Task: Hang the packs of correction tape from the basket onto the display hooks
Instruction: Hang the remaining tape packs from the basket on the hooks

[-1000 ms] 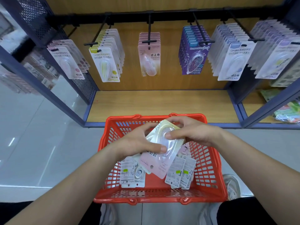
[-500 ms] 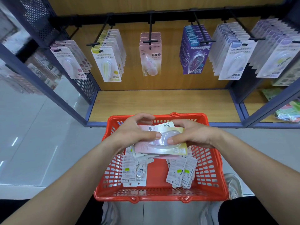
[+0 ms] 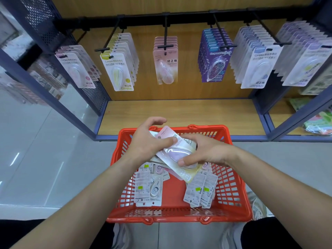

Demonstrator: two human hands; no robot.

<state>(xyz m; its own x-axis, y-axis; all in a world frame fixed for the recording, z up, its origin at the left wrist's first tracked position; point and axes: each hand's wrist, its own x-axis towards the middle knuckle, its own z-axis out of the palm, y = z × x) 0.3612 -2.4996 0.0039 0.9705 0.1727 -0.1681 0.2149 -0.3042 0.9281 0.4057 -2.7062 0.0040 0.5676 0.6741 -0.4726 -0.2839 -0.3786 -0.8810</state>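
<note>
A red plastic basket (image 3: 231, 193) stands on the floor below me, with several correction tape packs (image 3: 149, 187) lying flat in it. Over its far half both hands hold a small stack of packs; the top one is a pink pack (image 3: 177, 150) with a clear blister, tilted up to the left. My left hand (image 3: 149, 141) pinches its upper end with the thumb on top. My right hand (image 3: 204, 150) grips the stack's lower right side. Display hooks (image 3: 166, 31) on a black bar above carry rows of packs, with the pink row (image 3: 166, 60) in the middle.
The wooden shelf floor (image 3: 179, 114) lies between the basket and the back panel. Blue metal frame posts (image 3: 48, 97) flank the bay on both sides. A neighbouring bay at the right holds green packets (image 3: 318, 123). Grey glossy floor spreads to the left.
The stack in my hands has turned and risen slightly: the pink pack now lies on top, tilted up-left, and my left thumb has shifted onto its upper end.
</note>
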